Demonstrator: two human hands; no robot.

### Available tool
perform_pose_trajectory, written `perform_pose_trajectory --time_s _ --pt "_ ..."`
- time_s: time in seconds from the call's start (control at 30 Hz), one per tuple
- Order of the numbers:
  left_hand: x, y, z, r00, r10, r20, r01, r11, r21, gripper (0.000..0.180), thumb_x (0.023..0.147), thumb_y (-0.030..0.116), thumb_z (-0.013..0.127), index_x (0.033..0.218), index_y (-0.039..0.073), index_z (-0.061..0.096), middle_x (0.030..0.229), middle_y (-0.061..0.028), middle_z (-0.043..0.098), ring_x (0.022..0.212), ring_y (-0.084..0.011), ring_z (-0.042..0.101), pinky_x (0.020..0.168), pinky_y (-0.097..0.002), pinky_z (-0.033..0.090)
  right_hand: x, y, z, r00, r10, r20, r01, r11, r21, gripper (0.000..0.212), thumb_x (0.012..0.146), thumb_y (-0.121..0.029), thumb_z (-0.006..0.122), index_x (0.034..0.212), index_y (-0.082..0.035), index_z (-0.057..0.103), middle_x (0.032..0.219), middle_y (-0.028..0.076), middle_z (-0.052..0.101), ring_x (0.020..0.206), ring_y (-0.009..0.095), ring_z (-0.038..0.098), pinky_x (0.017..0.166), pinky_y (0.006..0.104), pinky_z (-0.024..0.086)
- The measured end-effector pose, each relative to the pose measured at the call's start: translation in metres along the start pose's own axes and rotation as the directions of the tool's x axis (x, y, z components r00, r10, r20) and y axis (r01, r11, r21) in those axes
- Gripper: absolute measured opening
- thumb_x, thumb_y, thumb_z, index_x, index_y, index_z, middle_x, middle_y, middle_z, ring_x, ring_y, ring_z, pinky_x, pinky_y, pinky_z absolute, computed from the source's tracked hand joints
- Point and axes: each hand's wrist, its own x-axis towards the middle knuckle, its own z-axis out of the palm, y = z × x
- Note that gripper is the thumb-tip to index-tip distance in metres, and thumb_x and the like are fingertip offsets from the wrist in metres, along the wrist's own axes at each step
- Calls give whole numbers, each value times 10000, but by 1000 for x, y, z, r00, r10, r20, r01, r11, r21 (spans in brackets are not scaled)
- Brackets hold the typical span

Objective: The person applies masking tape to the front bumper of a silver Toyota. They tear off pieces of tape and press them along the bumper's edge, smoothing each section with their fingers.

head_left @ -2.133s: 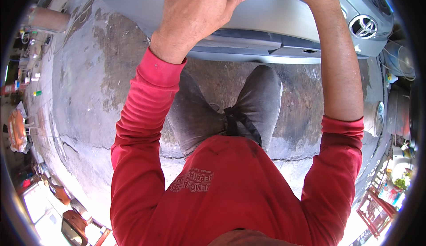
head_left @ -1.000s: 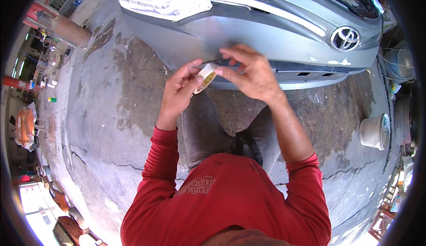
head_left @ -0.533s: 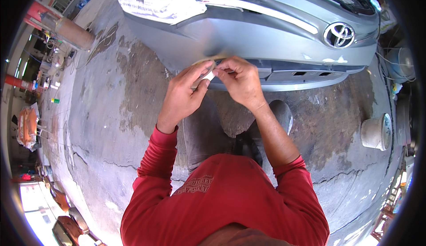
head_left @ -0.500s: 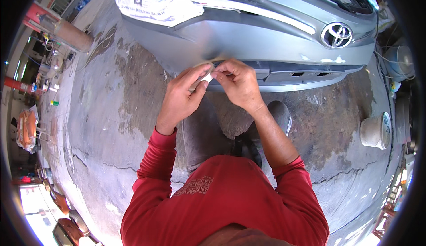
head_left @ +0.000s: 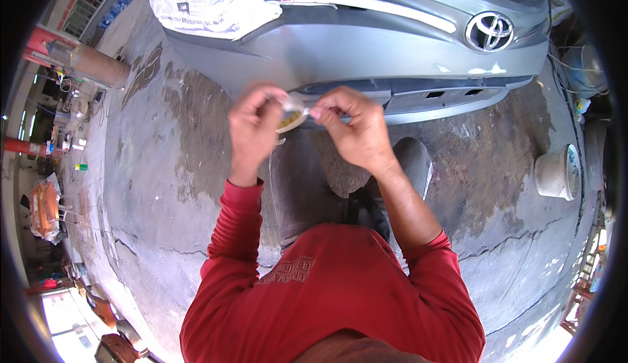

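Observation:
A roll of pale masking tape [head_left: 296,123], ring-shaped with a yellowish inside, is held in front of me. My left hand [head_left: 250,130] is closed on the left side of the roll; its fingers are slightly smeared by motion. At the roll's right edge, my right hand [head_left: 358,130] pinches the tape's free end between thumb and fingertips. Just beyond both hands stands the grey car bumper [head_left: 386,55], with a darker, blurred-edged patch near its lower left. Printed paper masking [head_left: 209,11] covers the headlight area at the upper left.
A white strip [head_left: 373,11] runs along the bumper's upper gap towards a chrome emblem [head_left: 489,32]. A white bucket [head_left: 553,173] stands on the cracked concrete floor [head_left: 170,225] at the right. A red pillar [head_left: 55,52] and an orange covered item [head_left: 46,209] are at the left.
My left hand has turned and drawn slightly left, and the tape roll now shows its open ring. The right hand keeps its pinch. The view has shifted a little.

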Motion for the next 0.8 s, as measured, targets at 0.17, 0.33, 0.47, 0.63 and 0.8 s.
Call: perform_pose_trajectory --time_s 0.17,0.33,0.47,0.63,0.8 --pt "5 -4 -30 979 -187 -77 182 981 -74 111 1003 22 676 1093 -13 730 961 -19 728 824 -76 660 714 -229 526 20 -17 -24 953 301 23 -289 887 361 155 1027 -155 706 1009 -5 739 895 63 737 774 119 686 726 272 551" --pt "13 34 0 986 -118 115 130 986 -104 179 1003 103 732 1143 -6 712 916 -23 732 758 -50 665 669 -207 513 31 -9 -17 947 302 107 -313 805 504 212 1046 -223 686 1030 -19 736 858 51 726 750 123 675 705 273 528" --pt "20 46 10 978 -150 142 157 987 -42 116 992 90 745 1067 7 716 866 -11 707 728 -41 649 640 -212 505 35 -8 -17 934 318 163 -356 800 483 226 1054 -238 673 1039 -20 729 876 45 728 762 122 672 709 275 523" --pt "26 47 20 985 -75 156 81 996 -35 75 993 76 735 1006 7 709 795 10 678 717 -27 622 613 -214 487 45 -4 -23 934 263 242 -352 800 486 248 1062 -260 659 1051 -23 731 919 39 737 787 116 669 713 274 516" --pt "33 61 25 991 -46 124 30 991 129 79 987 68 729 981 -5 699 787 10 674 705 -26 601 608 -218 476 52 -7 -35 967 232 110 -254 924 285 251 1021 -228 713 1163 -23 739 957 40 748 800 104 662 715 271 529"
